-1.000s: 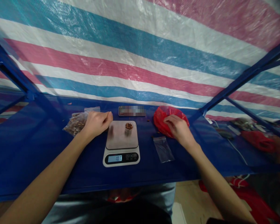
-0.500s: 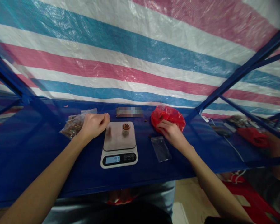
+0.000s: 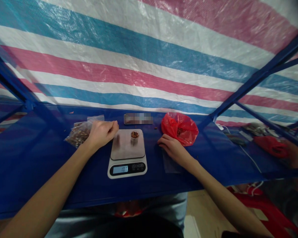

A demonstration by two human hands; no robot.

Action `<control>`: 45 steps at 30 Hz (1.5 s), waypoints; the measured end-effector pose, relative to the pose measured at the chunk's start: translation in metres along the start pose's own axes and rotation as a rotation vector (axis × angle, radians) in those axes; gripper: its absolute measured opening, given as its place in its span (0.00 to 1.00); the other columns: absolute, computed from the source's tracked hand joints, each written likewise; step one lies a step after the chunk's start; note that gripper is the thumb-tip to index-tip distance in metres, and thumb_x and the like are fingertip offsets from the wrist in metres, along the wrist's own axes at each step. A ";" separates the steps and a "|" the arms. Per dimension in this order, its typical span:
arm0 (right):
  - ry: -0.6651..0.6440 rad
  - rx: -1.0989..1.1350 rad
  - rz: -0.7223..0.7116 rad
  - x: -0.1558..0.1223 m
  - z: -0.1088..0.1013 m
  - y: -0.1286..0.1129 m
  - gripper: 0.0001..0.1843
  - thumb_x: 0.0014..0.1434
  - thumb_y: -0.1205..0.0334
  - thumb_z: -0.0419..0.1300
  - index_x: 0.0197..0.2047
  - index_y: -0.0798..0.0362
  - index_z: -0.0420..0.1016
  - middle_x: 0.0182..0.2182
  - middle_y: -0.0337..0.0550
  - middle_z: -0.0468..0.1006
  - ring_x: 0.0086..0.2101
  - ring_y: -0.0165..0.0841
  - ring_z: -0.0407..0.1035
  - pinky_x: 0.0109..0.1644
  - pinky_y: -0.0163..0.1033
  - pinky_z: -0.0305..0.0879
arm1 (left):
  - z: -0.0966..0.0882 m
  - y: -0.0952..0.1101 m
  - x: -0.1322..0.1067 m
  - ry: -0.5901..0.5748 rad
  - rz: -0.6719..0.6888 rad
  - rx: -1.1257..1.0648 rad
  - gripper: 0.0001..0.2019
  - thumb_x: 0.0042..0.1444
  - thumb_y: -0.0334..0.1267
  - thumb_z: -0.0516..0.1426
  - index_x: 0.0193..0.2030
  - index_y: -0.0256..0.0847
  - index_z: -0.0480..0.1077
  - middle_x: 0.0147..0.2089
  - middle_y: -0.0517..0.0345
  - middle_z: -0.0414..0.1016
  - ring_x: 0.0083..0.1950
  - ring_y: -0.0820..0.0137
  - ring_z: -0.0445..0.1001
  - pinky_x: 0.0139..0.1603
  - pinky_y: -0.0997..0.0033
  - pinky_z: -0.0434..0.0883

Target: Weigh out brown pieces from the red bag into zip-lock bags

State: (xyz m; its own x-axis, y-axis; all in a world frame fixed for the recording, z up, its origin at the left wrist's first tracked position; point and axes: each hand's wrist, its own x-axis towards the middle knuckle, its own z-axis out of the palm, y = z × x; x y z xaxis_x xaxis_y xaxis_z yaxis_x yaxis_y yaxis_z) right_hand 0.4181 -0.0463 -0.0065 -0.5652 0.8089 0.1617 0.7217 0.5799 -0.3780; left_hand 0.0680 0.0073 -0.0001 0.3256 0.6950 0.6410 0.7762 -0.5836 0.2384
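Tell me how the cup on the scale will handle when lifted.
The small cup looks light, and its narrow base suggests it could tip if nudged. The brown pieces heaped at its rim would probably spill first.

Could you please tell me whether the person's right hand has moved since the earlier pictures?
Yes: the right hand has moved nearer the kitchen scale, away from the red plastic bag, and now lies over the small clear bag.

A digital scale (image 3: 121, 145) sits between the left hand (image 3: 101, 134) and right hand (image 3: 175, 150), just beside the left hand. A narrow strip of blue shelf (image 3: 39, 172) separates the scale from the right fingertips (image 3: 159, 141), with a red plastic bag (image 3: 180, 129) blocking the way behind. Blue metal struts (image 3: 258, 79) hem in the shelf.
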 end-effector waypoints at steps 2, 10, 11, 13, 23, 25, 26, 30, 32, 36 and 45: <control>0.038 -0.004 0.013 0.005 -0.004 0.003 0.12 0.70 0.72 0.53 0.42 0.53 0.79 0.39 0.46 0.77 0.38 0.36 0.75 0.44 0.39 0.71 | 0.000 -0.001 0.000 -0.006 -0.004 -0.003 0.23 0.67 0.42 0.49 0.21 0.41 0.73 0.19 0.55 0.74 0.21 0.69 0.71 0.25 0.70 0.64; 0.416 -0.313 0.179 0.011 -0.055 0.039 0.11 0.67 0.69 0.57 0.43 0.52 0.82 0.45 0.53 0.80 0.46 0.47 0.73 0.53 0.51 0.69 | 0.001 -0.003 0.000 0.026 -0.002 -0.016 0.23 0.68 0.42 0.49 0.22 0.40 0.74 0.18 0.56 0.73 0.20 0.70 0.70 0.26 0.72 0.65; 0.382 -0.338 0.158 0.013 -0.052 0.038 0.12 0.68 0.69 0.56 0.44 0.52 0.82 0.46 0.54 0.80 0.47 0.47 0.73 0.53 0.51 0.69 | 0.001 -0.003 -0.001 0.026 -0.001 -0.017 0.23 0.68 0.42 0.49 0.23 0.40 0.74 0.19 0.56 0.73 0.20 0.71 0.70 0.26 0.72 0.65; 0.329 -0.345 0.092 0.021 -0.040 0.032 0.14 0.71 0.67 0.54 0.49 0.53 0.81 0.48 0.53 0.79 0.48 0.46 0.71 0.54 0.49 0.68 | 0.002 -0.002 -0.001 0.019 0.005 -0.019 0.23 0.68 0.42 0.49 0.23 0.40 0.74 0.19 0.56 0.74 0.20 0.70 0.70 0.27 0.72 0.65; 0.074 -0.482 -0.002 0.059 -0.016 0.020 0.14 0.71 0.70 0.52 0.44 0.56 0.80 0.41 0.53 0.80 0.43 0.44 0.69 0.50 0.46 0.64 | 0.001 -0.006 0.000 0.037 -0.006 0.017 0.24 0.68 0.42 0.49 0.22 0.40 0.74 0.18 0.56 0.73 0.19 0.71 0.69 0.26 0.72 0.62; 0.239 -0.473 0.052 0.042 -0.030 0.026 0.14 0.73 0.67 0.52 0.46 0.56 0.79 0.42 0.53 0.80 0.44 0.45 0.69 0.52 0.48 0.64 | 0.001 -0.008 0.000 0.045 0.008 0.046 0.25 0.69 0.42 0.49 0.21 0.40 0.74 0.18 0.56 0.73 0.18 0.72 0.68 0.25 0.71 0.59; 0.341 -0.480 0.102 0.033 -0.038 0.031 0.14 0.73 0.66 0.52 0.46 0.55 0.80 0.42 0.52 0.80 0.44 0.45 0.69 0.52 0.49 0.64 | 0.001 -0.009 0.001 0.046 0.016 0.062 0.26 0.69 0.41 0.48 0.21 0.39 0.74 0.18 0.56 0.73 0.18 0.72 0.67 0.25 0.71 0.58; 0.323 -0.590 0.262 0.008 -0.052 0.050 0.12 0.68 0.67 0.55 0.41 0.53 0.81 0.40 0.54 0.82 0.44 0.50 0.69 0.47 0.51 0.63 | 0.000 -0.008 0.003 0.040 0.028 0.104 0.26 0.69 0.40 0.48 0.20 0.39 0.73 0.18 0.56 0.72 0.19 0.72 0.67 0.25 0.70 0.56; 0.288 -0.598 0.269 0.008 -0.049 0.046 0.13 0.67 0.69 0.55 0.40 0.52 0.82 0.40 0.55 0.82 0.44 0.51 0.69 0.46 0.52 0.64 | -0.001 -0.007 0.003 0.042 0.031 0.111 0.27 0.69 0.41 0.47 0.19 0.40 0.71 0.17 0.57 0.71 0.18 0.72 0.66 0.25 0.69 0.55; 0.300 -0.378 0.062 0.030 -0.036 -0.001 0.12 0.70 0.66 0.55 0.46 0.52 0.82 0.44 0.53 0.82 0.45 0.49 0.71 0.50 0.53 0.67 | -0.001 -0.006 0.002 0.034 0.037 0.106 0.26 0.69 0.41 0.48 0.19 0.40 0.70 0.16 0.57 0.70 0.17 0.73 0.65 0.25 0.69 0.54; 0.008 0.012 -0.202 0.087 -0.024 -0.071 0.07 0.71 0.63 0.61 0.47 0.50 0.82 0.44 0.46 0.80 0.45 0.39 0.76 0.49 0.43 0.71 | 0.002 -0.006 0.000 0.020 0.049 0.057 0.26 0.70 0.40 0.48 0.21 0.39 0.72 0.18 0.56 0.73 0.18 0.72 0.66 0.25 0.68 0.53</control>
State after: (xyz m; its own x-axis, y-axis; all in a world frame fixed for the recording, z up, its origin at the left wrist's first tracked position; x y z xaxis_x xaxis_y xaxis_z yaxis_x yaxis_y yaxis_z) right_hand 0.3273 -0.0154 0.0566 -0.6947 0.6773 0.2422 0.5895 0.7291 -0.3478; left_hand 0.0641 0.0117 -0.0031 0.3540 0.6574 0.6653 0.7892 -0.5917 0.1647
